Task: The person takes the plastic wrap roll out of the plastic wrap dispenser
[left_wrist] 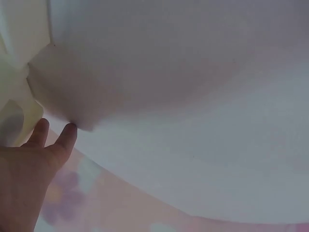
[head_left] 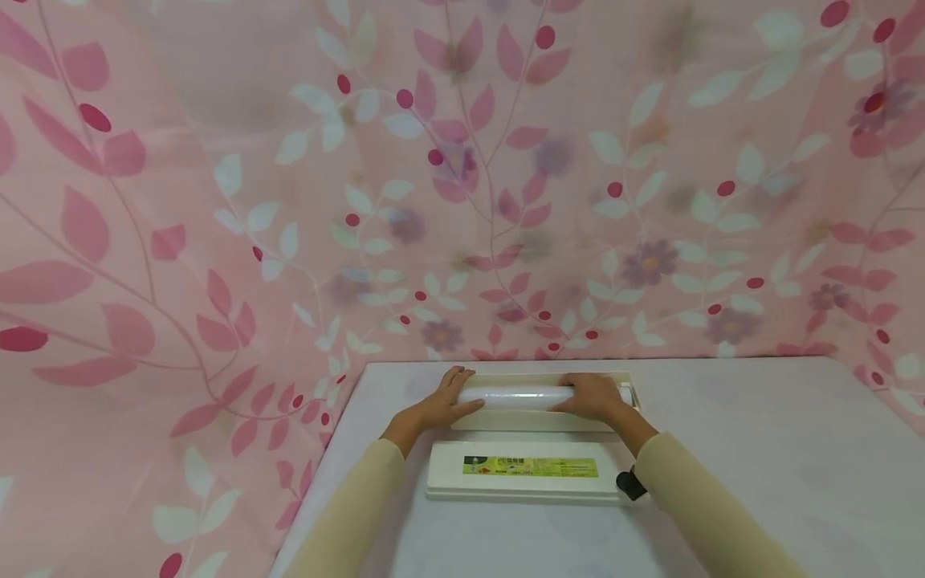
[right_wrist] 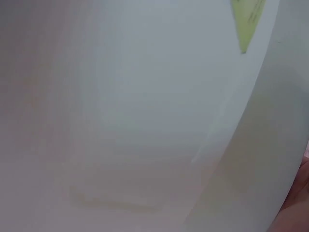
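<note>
We've got our right grip (head_left: 594, 396) around the white roll (head_left: 516, 397). Our left grip (head_left: 439, 405) is uncurled, touching the box (head_left: 506, 421).

Pink floral curtain (head_left: 477, 201), perhaps, behind pale table (head_left: 759, 482)

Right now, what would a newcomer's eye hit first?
The pink floral backdrop, filling most of the head view, behind and left of the table. Next, the yellow-green label on the white case, low in that view. Beyond it, a white roll in an open tray, left hand at its left end, right hand over its right part.
</note>
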`<state>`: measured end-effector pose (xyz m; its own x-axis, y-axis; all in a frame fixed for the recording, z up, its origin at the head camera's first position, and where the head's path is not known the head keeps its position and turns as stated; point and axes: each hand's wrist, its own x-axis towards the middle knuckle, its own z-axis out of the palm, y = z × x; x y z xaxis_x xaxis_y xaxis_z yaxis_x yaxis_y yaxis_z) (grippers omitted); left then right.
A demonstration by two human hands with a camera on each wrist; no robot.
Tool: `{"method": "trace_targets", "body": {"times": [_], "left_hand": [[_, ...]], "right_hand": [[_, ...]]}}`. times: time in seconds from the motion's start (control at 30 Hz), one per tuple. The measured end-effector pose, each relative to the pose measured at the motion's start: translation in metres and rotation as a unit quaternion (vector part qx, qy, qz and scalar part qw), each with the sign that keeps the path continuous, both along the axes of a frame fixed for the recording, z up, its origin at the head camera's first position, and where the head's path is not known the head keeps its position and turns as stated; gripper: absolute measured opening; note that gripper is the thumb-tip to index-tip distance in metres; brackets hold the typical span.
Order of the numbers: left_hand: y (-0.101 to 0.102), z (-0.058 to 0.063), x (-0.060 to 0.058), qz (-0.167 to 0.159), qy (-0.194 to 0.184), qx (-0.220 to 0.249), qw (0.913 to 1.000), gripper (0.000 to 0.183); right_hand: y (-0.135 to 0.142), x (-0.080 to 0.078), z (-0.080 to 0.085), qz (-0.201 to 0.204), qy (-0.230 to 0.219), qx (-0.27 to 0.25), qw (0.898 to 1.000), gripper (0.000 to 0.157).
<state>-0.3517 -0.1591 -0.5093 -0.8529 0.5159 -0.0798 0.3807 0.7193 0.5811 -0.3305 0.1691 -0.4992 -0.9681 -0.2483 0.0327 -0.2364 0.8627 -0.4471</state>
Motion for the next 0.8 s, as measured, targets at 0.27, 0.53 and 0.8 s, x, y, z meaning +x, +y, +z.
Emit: {"method": "trace_targets", "body": {"times": [0.27, 0.53, 0.8], "left_hand": [[0.0, 0.0, -0.002, 0.001, -0.002, 0.005, 1.0, 0.08], [-0.011, -0.009, 0.007, 0.009, -0.01, 0.003, 0.9999, 0.08], [-0.003, -0.001, -0.002, -0.002, -0.012, 0.006, 0.9999, 0.081]], "right_hand": [[-0.005, -0.001, -0.001, -0.028, -0.019, 0.004, 0.999, 0.056], [-0.015, 0.001, -0.011, -0.015, -0.024, 0.024, 0.999, 0.057], [-0.007, -0.003, -0.004, -0.016, -0.001, 0.033, 0.999, 0.054]]}}
